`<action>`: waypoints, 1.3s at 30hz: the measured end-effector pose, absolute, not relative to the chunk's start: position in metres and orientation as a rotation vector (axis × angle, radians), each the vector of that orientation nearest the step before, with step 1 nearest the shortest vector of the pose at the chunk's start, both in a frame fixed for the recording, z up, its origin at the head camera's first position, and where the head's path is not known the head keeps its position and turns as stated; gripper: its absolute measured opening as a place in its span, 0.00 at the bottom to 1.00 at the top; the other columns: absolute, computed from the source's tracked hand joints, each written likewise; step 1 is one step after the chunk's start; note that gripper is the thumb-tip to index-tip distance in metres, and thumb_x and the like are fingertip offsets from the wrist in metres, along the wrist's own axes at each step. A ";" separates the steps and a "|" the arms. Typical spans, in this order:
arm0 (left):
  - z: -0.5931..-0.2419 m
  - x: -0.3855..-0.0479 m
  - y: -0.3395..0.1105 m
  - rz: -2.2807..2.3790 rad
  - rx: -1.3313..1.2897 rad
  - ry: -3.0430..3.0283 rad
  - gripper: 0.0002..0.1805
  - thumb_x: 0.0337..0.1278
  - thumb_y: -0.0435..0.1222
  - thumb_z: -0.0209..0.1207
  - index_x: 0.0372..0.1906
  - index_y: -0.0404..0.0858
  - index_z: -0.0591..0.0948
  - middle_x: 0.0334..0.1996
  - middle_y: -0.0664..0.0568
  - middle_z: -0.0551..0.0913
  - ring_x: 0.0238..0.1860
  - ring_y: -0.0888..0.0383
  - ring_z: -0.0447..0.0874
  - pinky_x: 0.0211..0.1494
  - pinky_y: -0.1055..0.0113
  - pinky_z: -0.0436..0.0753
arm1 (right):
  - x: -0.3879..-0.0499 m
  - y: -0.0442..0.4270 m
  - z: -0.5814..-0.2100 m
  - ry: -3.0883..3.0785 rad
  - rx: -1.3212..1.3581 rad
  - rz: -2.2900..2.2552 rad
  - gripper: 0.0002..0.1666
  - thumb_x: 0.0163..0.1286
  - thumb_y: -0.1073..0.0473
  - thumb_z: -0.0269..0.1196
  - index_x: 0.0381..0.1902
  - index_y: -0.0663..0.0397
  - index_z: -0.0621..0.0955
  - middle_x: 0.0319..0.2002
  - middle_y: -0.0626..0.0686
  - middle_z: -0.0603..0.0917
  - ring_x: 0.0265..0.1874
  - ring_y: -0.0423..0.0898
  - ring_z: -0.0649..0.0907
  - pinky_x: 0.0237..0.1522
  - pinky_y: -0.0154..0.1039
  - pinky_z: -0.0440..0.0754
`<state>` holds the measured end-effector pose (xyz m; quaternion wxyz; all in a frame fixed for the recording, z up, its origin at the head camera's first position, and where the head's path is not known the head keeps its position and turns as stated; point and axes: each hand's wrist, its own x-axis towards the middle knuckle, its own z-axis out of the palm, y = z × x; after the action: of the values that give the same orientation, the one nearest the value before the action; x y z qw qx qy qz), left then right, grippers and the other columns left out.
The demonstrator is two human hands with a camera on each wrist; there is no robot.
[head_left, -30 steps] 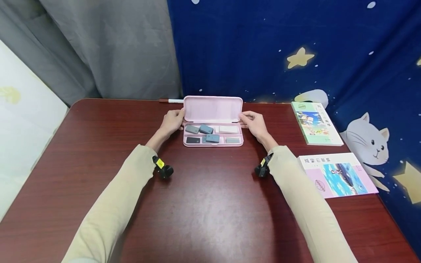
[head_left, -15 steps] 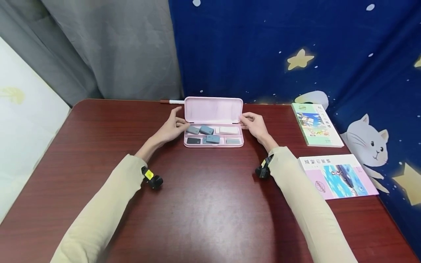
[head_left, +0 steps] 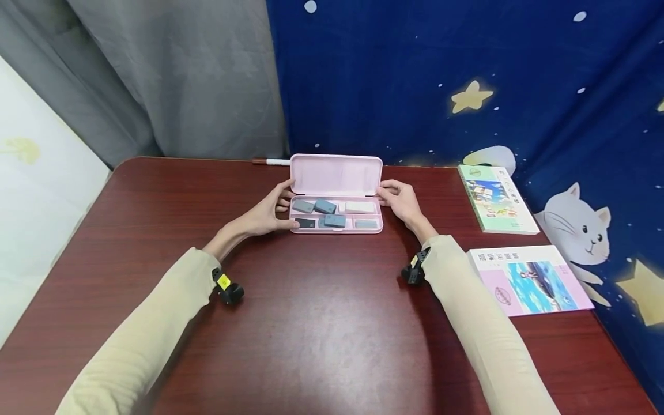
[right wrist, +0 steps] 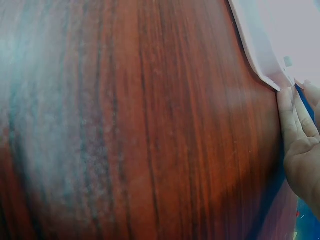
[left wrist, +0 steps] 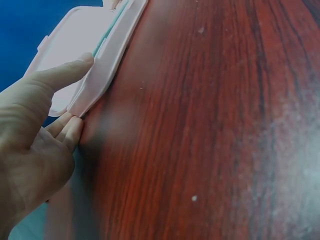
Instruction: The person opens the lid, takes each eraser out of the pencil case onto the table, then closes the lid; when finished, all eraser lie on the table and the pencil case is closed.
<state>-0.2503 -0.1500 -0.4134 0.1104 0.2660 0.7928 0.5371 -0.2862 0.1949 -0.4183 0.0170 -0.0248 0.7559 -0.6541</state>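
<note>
A pink case (head_left: 335, 175) stands with its lid raised near the table's back edge. In its compartments lie a white block (head_left: 360, 207), a black block (head_left: 306, 223), a blue block (head_left: 334, 221) and several other blue or grey ones. My left hand (head_left: 259, 216) grips the case's left end, thumb at the front corner, fingers behind; the left wrist view shows the thumb of this hand (left wrist: 30, 120) over the tray's edge. At the right end, by the hinge, my right hand (head_left: 403, 204) pinches the case; its fingers (right wrist: 287, 112) touch the tray's corner in the right wrist view.
The brown table (head_left: 332, 323) reaches to a grey curtain (head_left: 207, 75) and a blue one (head_left: 363, 75). Behind the case's left side lies a marker (head_left: 277, 162). Two books, one green-edged (head_left: 479, 213) and one pink and white (head_left: 487, 279), lie at the right.
My left hand let go of the case's back left side, moved a little left and forward, and its thumb went to the front corner. My right hand has stayed at the hinge end.
</note>
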 end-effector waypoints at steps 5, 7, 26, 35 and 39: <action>-0.397 -0.243 -0.147 1.592 0.783 2.301 0.56 0.44 0.21 0.69 0.74 0.28 0.44 0.60 0.25 0.61 0.58 0.34 0.62 0.63 0.43 0.63 | -0.286 0.194 -0.420 2.353 -0.084 -2.042 0.15 0.68 0.69 0.60 0.49 0.76 0.77 0.33 0.55 0.84 0.30 0.38 0.84 0.38 0.33 0.83; -0.390 -0.238 -0.145 1.589 0.775 2.298 0.56 0.43 0.20 0.69 0.73 0.27 0.44 0.59 0.24 0.61 0.57 0.32 0.62 0.62 0.42 0.64 | -0.286 0.194 -0.421 2.357 -0.081 -2.036 0.15 0.68 0.69 0.60 0.49 0.76 0.77 0.32 0.54 0.84 0.30 0.38 0.84 0.38 0.33 0.83; -0.416 -0.252 -0.152 1.509 0.824 2.430 0.66 0.40 0.26 0.73 0.77 0.41 0.37 0.53 0.33 0.65 0.47 0.44 0.65 0.53 0.56 0.69 | -0.286 0.192 -0.416 2.352 -0.058 -2.012 0.16 0.68 0.68 0.61 0.50 0.77 0.77 0.34 0.59 0.85 0.29 0.37 0.84 0.38 0.32 0.83; -0.409 -0.247 -0.150 1.507 0.809 2.414 0.65 0.42 0.25 0.72 0.77 0.40 0.37 0.53 0.32 0.63 0.48 0.42 0.64 0.54 0.54 0.68 | -0.286 0.189 -0.414 2.363 -0.011 -2.006 0.14 0.68 0.70 0.60 0.48 0.77 0.77 0.30 0.54 0.84 0.27 0.37 0.84 0.35 0.31 0.83; -0.394 -0.238 -0.147 1.523 0.796 2.383 0.64 0.42 0.23 0.71 0.76 0.33 0.37 0.54 0.27 0.61 0.49 0.37 0.63 0.54 0.48 0.67 | -0.284 0.189 -0.409 2.338 0.007 -1.999 0.15 0.68 0.71 0.60 0.50 0.78 0.76 0.35 0.61 0.83 0.27 0.38 0.83 0.36 0.31 0.83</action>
<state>-0.2384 -0.1468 -0.3945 0.1017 0.2695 0.8069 0.5156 -0.2844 0.1893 -0.4092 0.0327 0.0023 0.7596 -0.6496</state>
